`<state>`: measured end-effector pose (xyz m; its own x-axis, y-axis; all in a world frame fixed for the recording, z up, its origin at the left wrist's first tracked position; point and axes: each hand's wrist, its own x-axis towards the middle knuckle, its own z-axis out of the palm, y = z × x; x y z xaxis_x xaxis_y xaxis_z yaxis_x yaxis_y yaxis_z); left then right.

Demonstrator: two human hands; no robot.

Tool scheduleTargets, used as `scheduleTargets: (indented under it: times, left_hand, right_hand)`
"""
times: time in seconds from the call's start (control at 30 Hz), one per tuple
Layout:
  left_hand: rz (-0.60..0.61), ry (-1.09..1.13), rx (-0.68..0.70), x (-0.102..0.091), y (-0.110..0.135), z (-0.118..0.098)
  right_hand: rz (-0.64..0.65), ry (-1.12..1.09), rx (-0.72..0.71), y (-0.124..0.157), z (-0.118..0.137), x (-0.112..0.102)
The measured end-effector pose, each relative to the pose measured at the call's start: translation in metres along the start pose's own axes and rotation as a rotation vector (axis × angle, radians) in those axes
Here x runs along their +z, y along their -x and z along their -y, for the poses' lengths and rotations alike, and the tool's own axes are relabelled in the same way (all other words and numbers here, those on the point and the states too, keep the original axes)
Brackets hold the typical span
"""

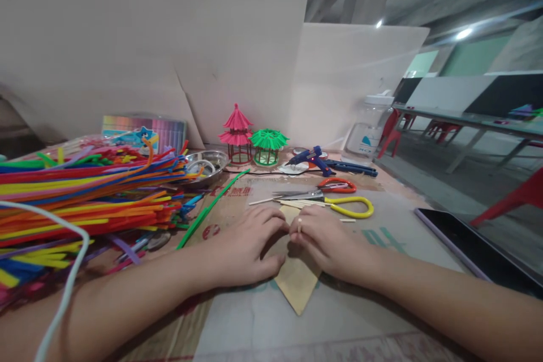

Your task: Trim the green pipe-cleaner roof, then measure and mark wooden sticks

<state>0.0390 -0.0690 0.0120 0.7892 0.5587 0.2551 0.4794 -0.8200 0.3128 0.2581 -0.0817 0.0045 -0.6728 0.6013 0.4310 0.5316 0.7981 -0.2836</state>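
My left hand [248, 246] and my right hand [328, 240] meet at the table's middle, fingers bent and pinched together over a tan cardboard piece [297, 285] that lies flat with a pointed corner toward me. Between the fingertips of my right hand a small pale stick [299, 225] stands up. Both hands press on the cardboard. Several thin wooden sticks [292, 202] lie just beyond the hands.
A big heap of coloured pipe cleaners [85, 192] fills the left. Behind it are a metal bowl [207, 165], pink [236, 133] and green [268, 146] pavilion models, a blue glue gun [311, 158], scissors [339, 195], a water bottle [367, 133] and a tablet [475, 246] at right.
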Motion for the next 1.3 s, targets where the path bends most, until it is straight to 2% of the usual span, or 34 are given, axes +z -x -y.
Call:
scheduleTargets:
  times: [0.07, 0.13, 0.23, 0.33, 0.43, 0.57, 0.73, 0.97, 1.1, 1.3]
  left_hand:
    - [0.002, 0.004, 0.003, 0.001, 0.000, 0.000]
    - [-0.007, 0.021, 0.001, 0.001, 0.000, 0.000]
    - [-0.063, 0.062, -0.039, 0.002, 0.001, 0.000]
    - [-0.134, 0.102, -0.053, 0.000, 0.001, -0.002]
    - [-0.169, 0.080, 0.039, -0.003, 0.000, -0.003]
    - [-0.218, 0.018, 0.122, -0.005, 0.000, -0.005]
    - [-0.264, -0.001, 0.095, -0.005, 0.001, -0.006]
    - [-0.306, 0.069, 0.018, -0.007, 0.005, -0.004]
    - [-0.342, 0.134, 0.023, -0.006, 0.006, -0.007]
    - [-0.356, 0.124, 0.074, -0.004, 0.008, -0.008]
  right_hand:
    - [-0.032, -0.021, -0.002, 0.000, -0.004, 0.002]
    - [-0.097, -0.133, 0.023, 0.001, -0.005, 0.002]
    - [-0.208, -0.438, 0.209, 0.002, 0.000, 0.000]
    - [-0.200, -0.717, 0.419, 0.002, 0.006, -0.004]
    - [-0.185, -0.782, 0.488, 0.000, 0.010, -0.007]
    - [-0.155, -0.810, 0.482, -0.001, 0.010, -0.008]
    - [-0.195, -0.715, 0.458, -0.001, 0.009, -0.007]
    - [-0.223, -0.387, 0.279, 0.002, 0.004, 0.000]
    - [-0.169, -0.344, 0.222, 0.003, 0.003, 0.000]
    - [-0.191, -0.298, 0.128, 0.005, 0.004, 0.000]
